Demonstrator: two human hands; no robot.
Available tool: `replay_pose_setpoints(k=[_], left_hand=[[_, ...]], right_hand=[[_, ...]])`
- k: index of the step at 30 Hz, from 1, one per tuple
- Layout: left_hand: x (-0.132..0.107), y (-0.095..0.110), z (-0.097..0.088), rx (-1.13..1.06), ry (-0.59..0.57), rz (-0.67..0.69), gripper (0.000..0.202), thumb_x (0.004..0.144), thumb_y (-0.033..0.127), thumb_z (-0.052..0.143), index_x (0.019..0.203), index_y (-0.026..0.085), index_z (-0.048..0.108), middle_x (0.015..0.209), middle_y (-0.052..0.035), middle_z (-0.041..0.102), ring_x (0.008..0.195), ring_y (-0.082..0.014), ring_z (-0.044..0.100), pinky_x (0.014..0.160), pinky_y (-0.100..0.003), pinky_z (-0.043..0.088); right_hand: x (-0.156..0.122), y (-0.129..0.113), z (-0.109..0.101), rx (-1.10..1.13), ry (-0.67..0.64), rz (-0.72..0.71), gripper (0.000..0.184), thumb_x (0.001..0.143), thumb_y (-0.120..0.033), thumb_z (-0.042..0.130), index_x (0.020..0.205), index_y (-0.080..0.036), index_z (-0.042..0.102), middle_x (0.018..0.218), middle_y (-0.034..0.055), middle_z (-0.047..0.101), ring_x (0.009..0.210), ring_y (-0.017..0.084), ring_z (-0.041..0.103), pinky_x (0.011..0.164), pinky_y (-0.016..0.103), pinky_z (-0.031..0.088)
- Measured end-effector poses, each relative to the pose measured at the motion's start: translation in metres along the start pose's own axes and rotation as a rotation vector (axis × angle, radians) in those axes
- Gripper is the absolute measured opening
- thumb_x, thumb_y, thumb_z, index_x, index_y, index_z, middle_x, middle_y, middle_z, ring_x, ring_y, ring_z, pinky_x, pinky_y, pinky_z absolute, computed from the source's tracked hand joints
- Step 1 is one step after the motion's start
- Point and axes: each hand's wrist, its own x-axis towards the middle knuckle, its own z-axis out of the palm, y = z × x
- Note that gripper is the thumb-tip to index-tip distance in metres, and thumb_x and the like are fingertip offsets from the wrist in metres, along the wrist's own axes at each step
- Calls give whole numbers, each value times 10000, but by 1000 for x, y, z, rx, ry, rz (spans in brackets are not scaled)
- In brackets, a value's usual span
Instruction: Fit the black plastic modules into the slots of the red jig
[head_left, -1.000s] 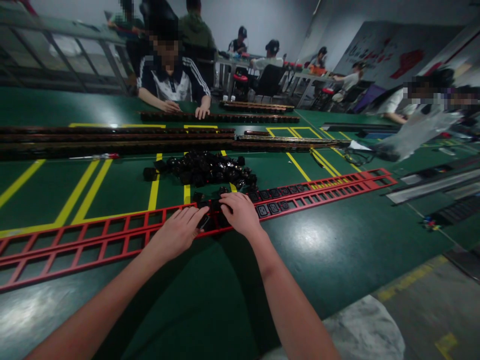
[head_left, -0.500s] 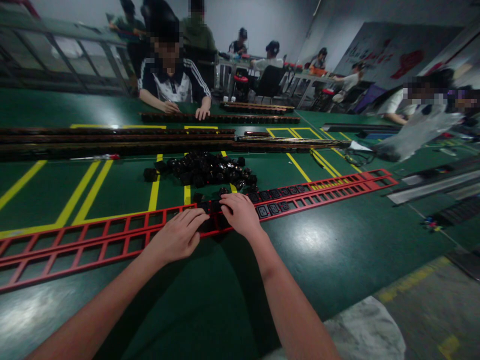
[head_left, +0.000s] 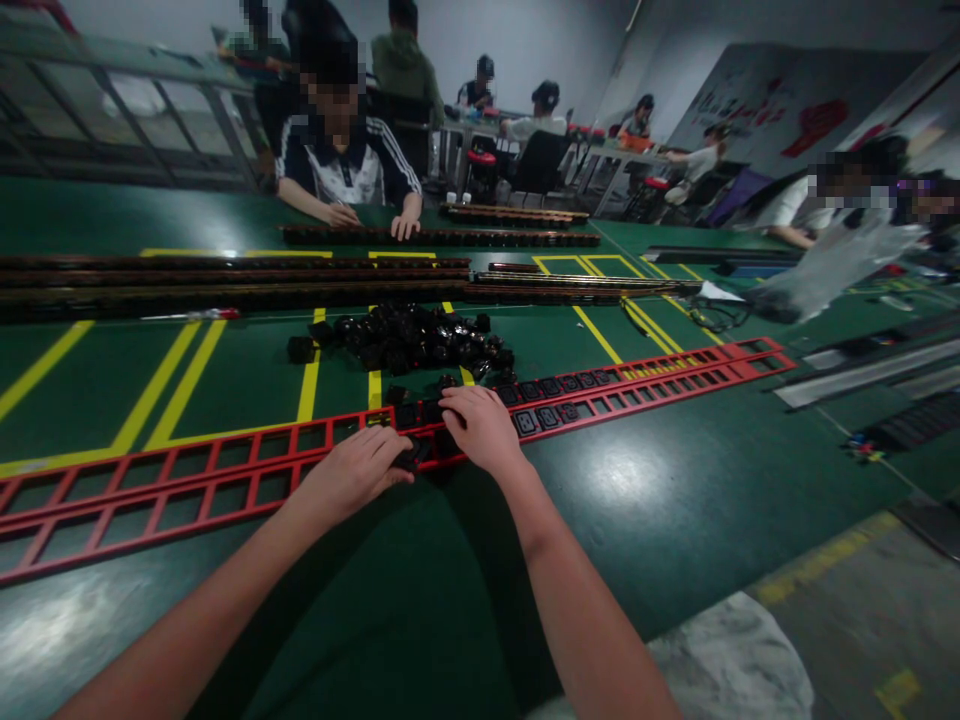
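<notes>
A long red frame [head_left: 187, 480] with rows of rectangular openings lies across the green table. My left hand [head_left: 356, 470] rests on its near rail, fingers curled around a small black socket piece [head_left: 411, 455]. My right hand [head_left: 480, 428] lies palm down on the frame just right of it, fingers pressed onto black sockets [head_left: 431, 412] set in the openings. Further right, several sockets [head_left: 551, 415] sit fitted in the frame. A pile of loose black sockets [head_left: 409, 340] lies just beyond my hands.
Long dark strips [head_left: 225, 275] lie behind the pile, with a red-handled tool [head_left: 202, 314] beside them. A person in a dark striped jacket [head_left: 345, 160] works across the table on another strip. Other people sit at the right and at far tables. Yellow lines mark the table.
My left hand's fingers have curled in and drawn slightly back toward me on the black piece. My right hand has stayed in place.
</notes>
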Motion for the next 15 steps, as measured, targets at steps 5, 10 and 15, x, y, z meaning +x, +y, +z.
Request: replay_pose_setpoints(k=[5,10,15], left_hand=[[1,6,-3,-21,11,-4,228,984,193,472,1169,145,596,995,-108,691,909,-224,665,807,-368,559],[2,6,-1,59,16,-41,218,969,238,531,1151,157,618,1014,-109,685,922,-249,665,820,-406,569],[1,2,3,119,6,-101,206,948,300,598,1108,175,628,1170,-143,657,1044,-291,654,881,-462,576]], right_hand=[[0,-1,-1,-2,-12,3,213,961,-191,577,1094,-249,732,1244,28,726,1182,202,628,1072,423,429],[0,-1,-2,-8,-8,4,211,960,-188,579,1096,-246,730,1245,25,726,1180,199,628,1071,416,429],[0,0,-1,-12,-11,4,215,960,-188,578,1100,-246,730,1247,26,725,1183,202,628,1069,419,429]])
